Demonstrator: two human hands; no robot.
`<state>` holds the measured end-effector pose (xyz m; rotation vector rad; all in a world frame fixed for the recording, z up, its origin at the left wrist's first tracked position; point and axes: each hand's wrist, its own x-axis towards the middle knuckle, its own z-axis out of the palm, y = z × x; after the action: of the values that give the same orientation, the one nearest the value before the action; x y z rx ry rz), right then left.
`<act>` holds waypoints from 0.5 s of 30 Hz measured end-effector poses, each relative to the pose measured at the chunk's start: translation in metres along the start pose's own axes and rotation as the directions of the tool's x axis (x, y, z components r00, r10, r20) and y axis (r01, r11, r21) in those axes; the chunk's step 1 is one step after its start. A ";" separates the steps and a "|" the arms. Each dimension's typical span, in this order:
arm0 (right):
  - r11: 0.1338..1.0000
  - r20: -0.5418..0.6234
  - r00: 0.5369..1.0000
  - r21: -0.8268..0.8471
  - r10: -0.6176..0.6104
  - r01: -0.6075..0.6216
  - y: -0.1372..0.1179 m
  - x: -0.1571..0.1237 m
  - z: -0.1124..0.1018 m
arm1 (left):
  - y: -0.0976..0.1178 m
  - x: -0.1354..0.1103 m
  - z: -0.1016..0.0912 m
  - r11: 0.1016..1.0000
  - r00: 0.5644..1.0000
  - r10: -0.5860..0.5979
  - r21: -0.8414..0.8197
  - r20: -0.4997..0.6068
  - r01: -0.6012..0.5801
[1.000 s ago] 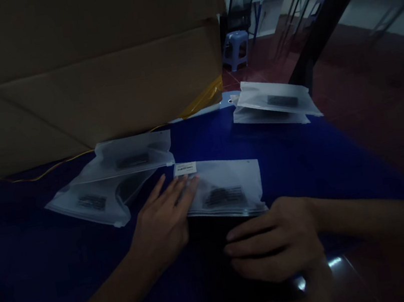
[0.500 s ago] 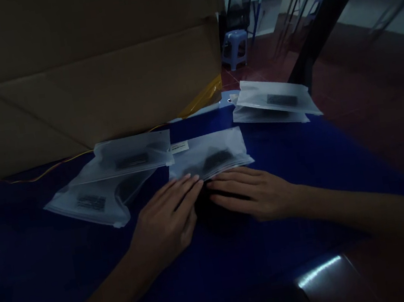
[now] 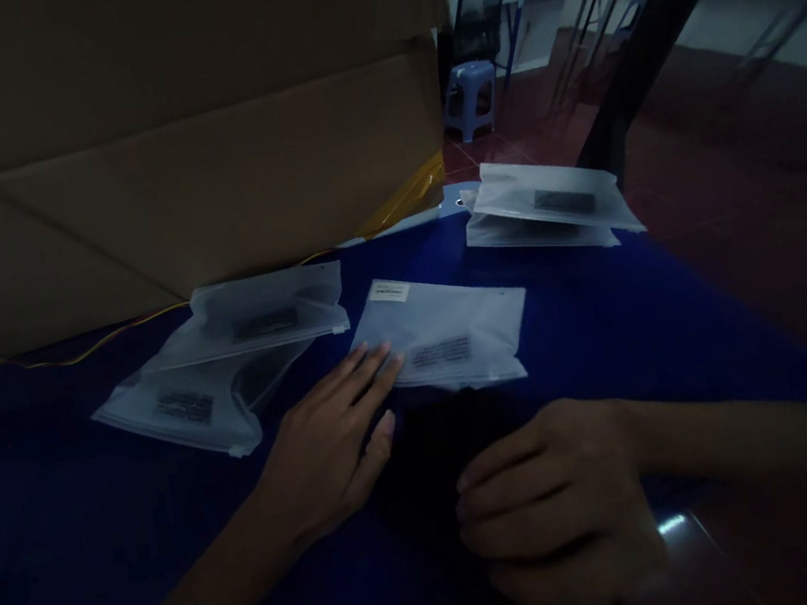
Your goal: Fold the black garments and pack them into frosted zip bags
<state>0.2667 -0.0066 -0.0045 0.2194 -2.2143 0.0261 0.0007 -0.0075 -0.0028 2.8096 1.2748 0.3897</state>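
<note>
A frosted zip bag (image 3: 463, 319) with a white barcode label and dark print lies on the blue table. My left hand (image 3: 337, 439) rests with fingers stretched out, its fingertips on the bag's lower left corner. Nearer to me, my right hand (image 3: 563, 511) is closed, fingers curled, below the bag's open-looking edge. Between my hands and up to the bag's edge spreads a very dark item (image 3: 445, 448); its shape is lost in the gloom. What my right fingers hold is hidden.
Two similar overlapping bags (image 3: 183, 401) lie at left, and more bags (image 3: 548, 205) are stacked at the far right corner. A large cardboard box (image 3: 218, 178) stands behind. Beyond it are a blue stool (image 3: 471, 100), a chair (image 3: 482, 13) and a seated person.
My right hand has moved from the bag's edge toward me and curled. The bag has turned and slid slightly right and nearer, looking flatter and paler. The dark patch extends farther toward me.
</note>
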 end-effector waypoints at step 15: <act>0.893 0.330 0.830 -0.151 0.450 -0.425 0.029 -0.017 -0.023 | -0.008 0.002 0.003 1.000 0.996 0.006 -0.008 -0.085 -0.006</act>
<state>0.2899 0.0271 -0.0022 -0.3613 -2.5808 0.1724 -0.0033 -0.0001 -0.0062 2.8193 1.2772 0.5188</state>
